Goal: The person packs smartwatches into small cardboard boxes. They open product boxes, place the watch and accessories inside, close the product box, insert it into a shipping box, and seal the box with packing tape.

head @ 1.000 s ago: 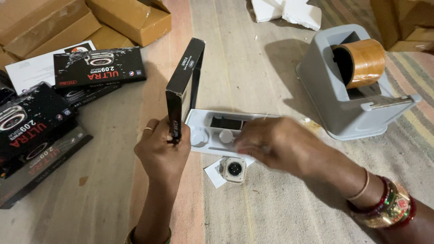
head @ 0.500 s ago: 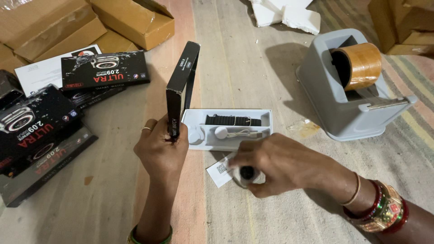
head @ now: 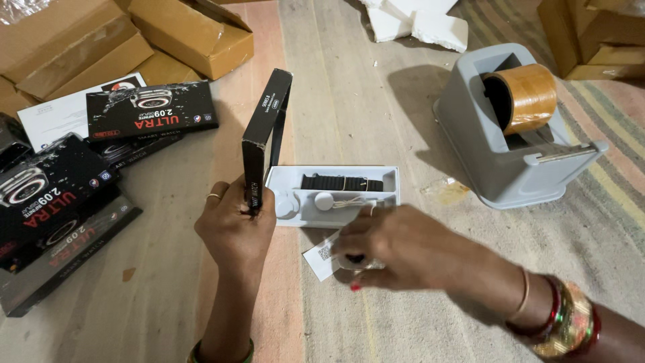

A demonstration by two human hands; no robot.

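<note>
Watch body (head: 356, 260), small and wrapped in clear film, sits pinched in the right hand (head: 396, 249), low over a white leaflet (head: 321, 255) on the mat. Left hand (head: 235, 228) grips the black sleeve box (head: 265, 138) upright by its lower end. Just beyond lies the white tray (head: 332, 195) with strap and charger. Slick film could slip from the fingertips; the tall sleeve might tip onto the tray.

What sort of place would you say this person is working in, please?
Probably an informal packing spot on a floor, in a home or small stockroom. Brown cartons and black product boxes lie about, a grey tape dispenser stands on a striped mat, and an open white tray lies between the hands.
</note>
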